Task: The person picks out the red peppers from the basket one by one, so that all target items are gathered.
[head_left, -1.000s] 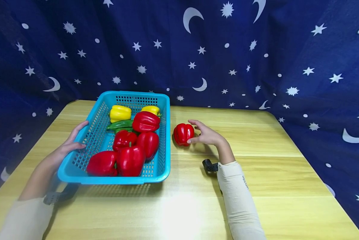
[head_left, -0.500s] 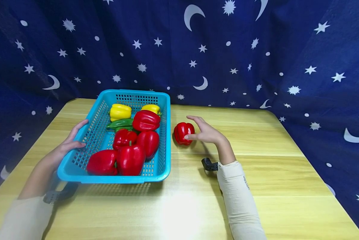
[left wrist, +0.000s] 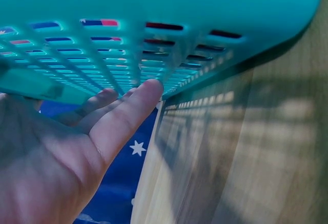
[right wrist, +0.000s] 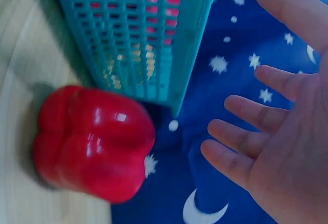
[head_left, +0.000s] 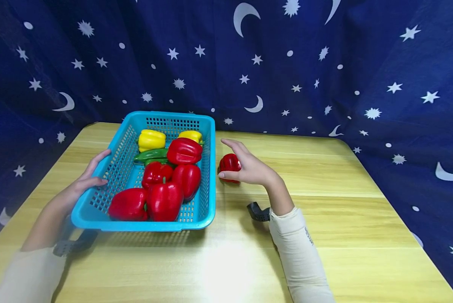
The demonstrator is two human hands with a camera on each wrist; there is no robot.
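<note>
Loose red pepper [head_left: 229, 162] shows less than before behind empty right grip [head_left: 250, 168]; left grip [head_left: 81, 183] holds basket [head_left: 143, 226].

The place looks like a staged tabletop set: a dark blue fabric curtain printed with white moons and stars [head_left: 218, 63] hangs behind and on both sides of a pale yellow, wood-grained table with rounded far corners [head_left: 324, 185]. The curtain hides the room, so home, lab or studio cannot be told.
</note>
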